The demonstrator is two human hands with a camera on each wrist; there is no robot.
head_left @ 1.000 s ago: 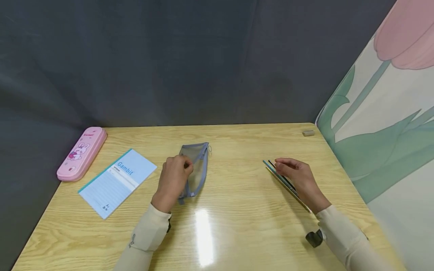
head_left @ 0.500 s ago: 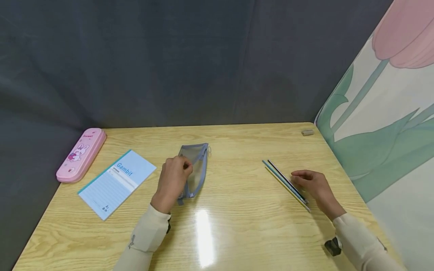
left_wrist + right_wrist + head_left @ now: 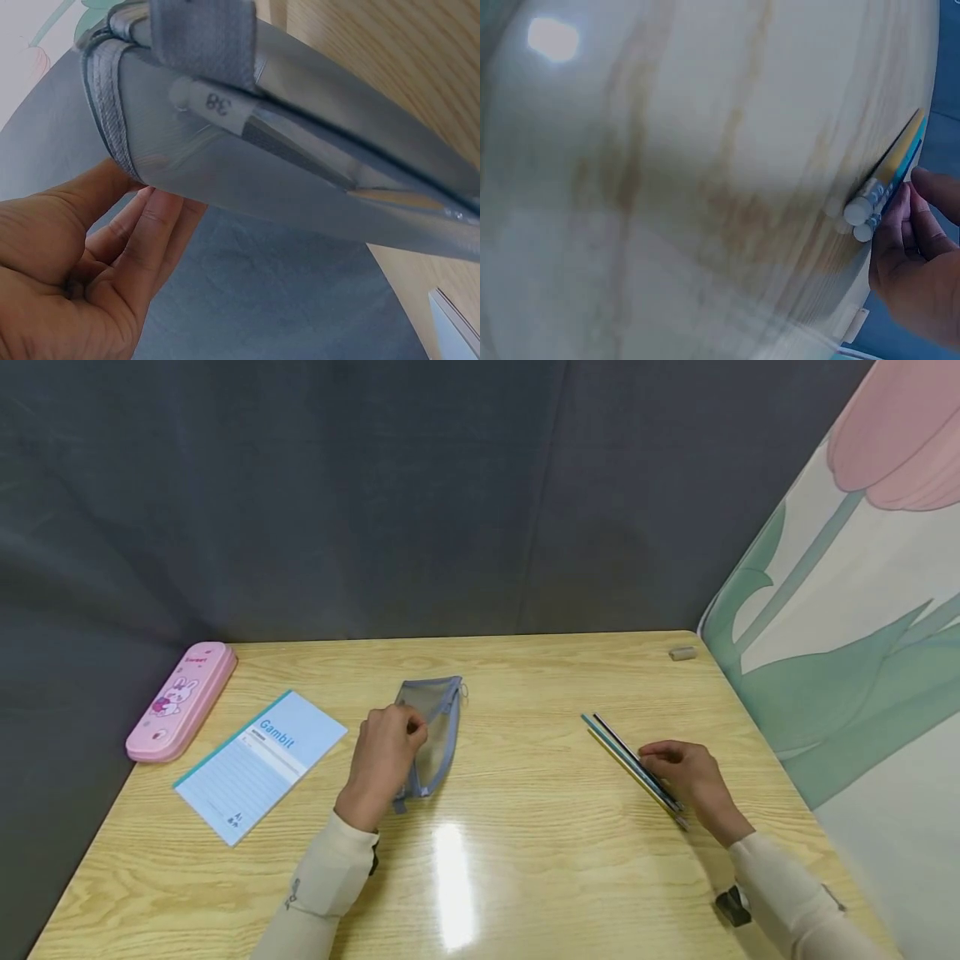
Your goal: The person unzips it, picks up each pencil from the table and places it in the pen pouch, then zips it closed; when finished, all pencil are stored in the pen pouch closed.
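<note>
My left hand (image 3: 381, 760) pinches the edge of a grey mesh pencil pouch (image 3: 436, 747) standing up from the table. Through the mesh in the left wrist view, a slim stick-like item (image 3: 281, 144) with a label reading 38 shows inside. At the right lie three slim pencils side by side: a yellow pencil (image 3: 622, 767), a teal pencil (image 3: 613, 747) and a dark pencil (image 3: 610, 731). The thumb and fingers of my right hand (image 3: 693, 781) pinch the dark pencil along its side. White rounded ends of the pencils face the right wrist camera.
A blue notebook (image 3: 258, 768) lies left of the pouch, with a pink pencil case (image 3: 180, 702) beyond it at the table's left edge. One small grey-brown block (image 3: 682, 654) sits at the far right corner. A dark curtain (image 3: 450, 502) hangs behind the table.
My right hand has drawn back from the pencils' far ends toward their near part, then shifted slightly left onto the dark pencil. The left hand and pouch have stayed put.
</note>
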